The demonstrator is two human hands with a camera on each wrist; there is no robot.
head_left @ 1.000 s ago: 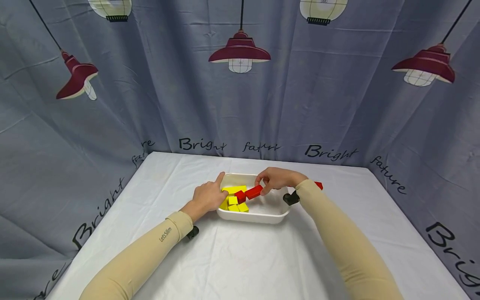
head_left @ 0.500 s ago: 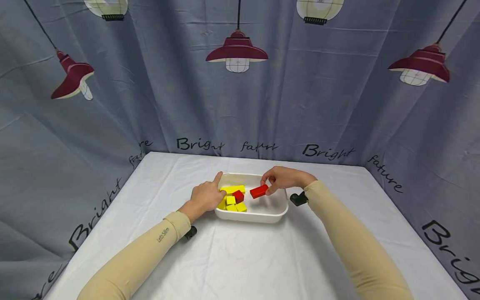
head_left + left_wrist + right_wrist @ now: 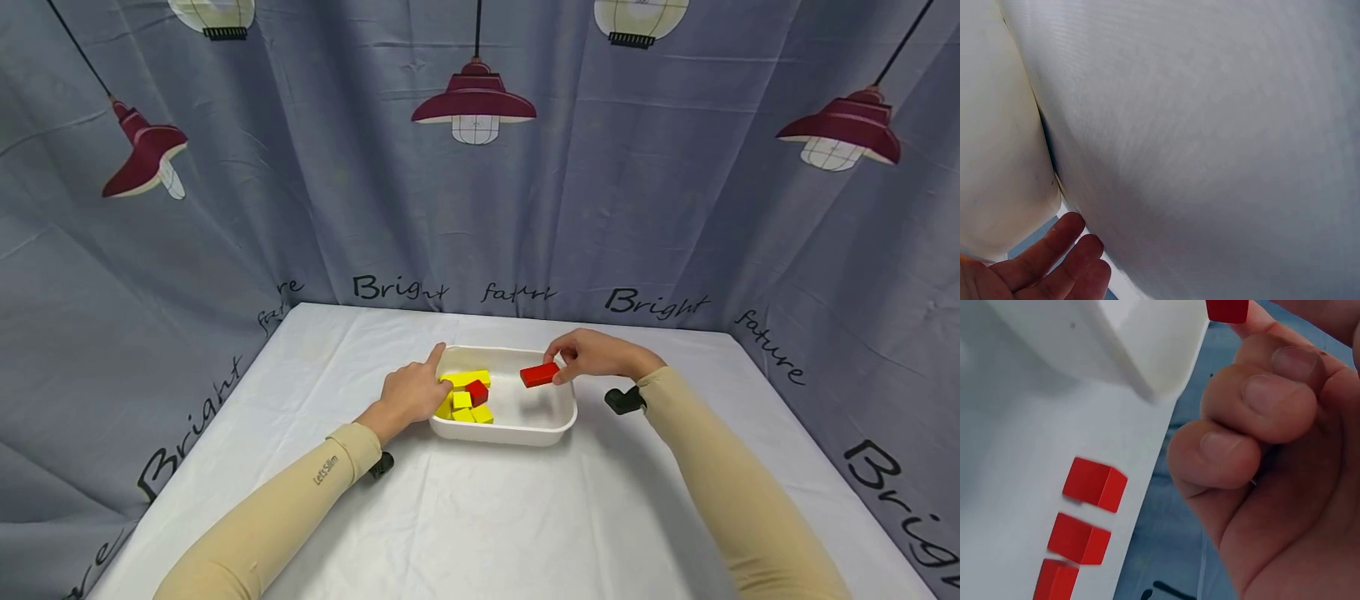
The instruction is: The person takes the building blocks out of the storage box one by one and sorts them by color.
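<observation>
A white tray point(image 3: 517, 435) sits mid-table with several yellow blocks point(image 3: 467, 407) and one red cube point(image 3: 477, 392) piled in its left half. My right hand point(image 3: 561, 371) pinches a long red block point(image 3: 540, 375) in the air over the tray's right side. The right wrist view shows that red block point(image 3: 1227, 309) between my fingertips point(image 3: 1272, 394), beside the tray's corner point(image 3: 1147, 356). My left hand point(image 3: 423, 385) rests against the tray's left rim with the index finger stretched out. Its fingers point(image 3: 1054, 262) lie relaxed by the tray wall point(image 3: 997, 156).
Three red blocks point(image 3: 1094, 484) lie in a row on the white tablecloth point(image 3: 480, 517), right of the tray and hidden behind my right hand in the head view. A grey curtain printed with lamps surrounds the table on three sides.
My right hand has lifted the long red block off the pile and carried it rightward toward the tray's right edge. The left hand has stayed on the rim.
</observation>
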